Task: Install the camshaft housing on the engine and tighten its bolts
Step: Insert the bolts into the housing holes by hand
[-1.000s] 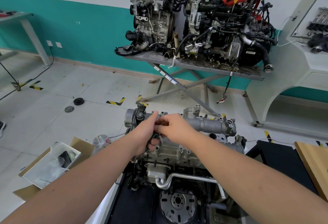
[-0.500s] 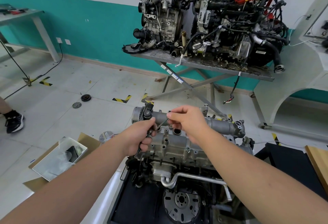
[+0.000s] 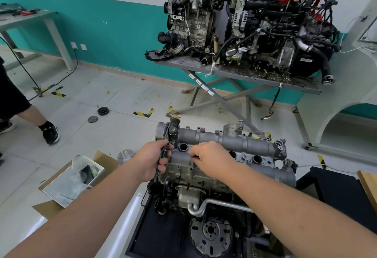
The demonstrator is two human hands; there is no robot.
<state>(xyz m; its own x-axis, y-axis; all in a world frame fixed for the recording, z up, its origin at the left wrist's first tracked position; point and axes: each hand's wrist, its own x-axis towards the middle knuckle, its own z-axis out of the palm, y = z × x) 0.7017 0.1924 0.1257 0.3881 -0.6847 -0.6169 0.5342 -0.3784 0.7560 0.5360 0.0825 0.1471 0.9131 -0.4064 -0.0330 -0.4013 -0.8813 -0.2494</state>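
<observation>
My left hand [image 3: 153, 159] is curled around a thin dark tool handle [image 3: 161, 160] at the left end of the engine [image 3: 206, 180]; my fingers wrap it tightly, and the shaft runs up past my knuckles and down below my palm. What sort of tool head it carries I cannot tell. My right hand [image 3: 212, 158] lies over the middle of the camshaft housing [image 3: 230, 142], with my fingertips bunched together and pinching a small dark bolt [image 3: 193, 158] against the housing's near edge. The bolt is mostly hidden by my fingers.

The camshaft housing sits on top of the engine, a long grey aluminium casting running from left to right, with round open bores along its near side. The toothed sprocket [image 3: 162, 132] is at its left end, just above my left hand. The engine stands on a black stand [image 3: 163, 229] directly in front of me, with its flywheel [image 3: 211, 235] facing me low down and a bent metal coolant pipe [image 3: 220, 204] crossing just above it.

To my left on the tiled floor [image 3: 114, 102] lies an open cardboard box [image 3: 71, 180] holding plastic bags. Further off, two other engines [image 3: 244, 23] rest on a grey scissor-leg table [image 3: 234, 72] against the teal wall. Two round discs [image 3: 98, 114] lie on the floor, and another person's leg and black shoe [image 3: 50, 133] show at the left edge.
</observation>
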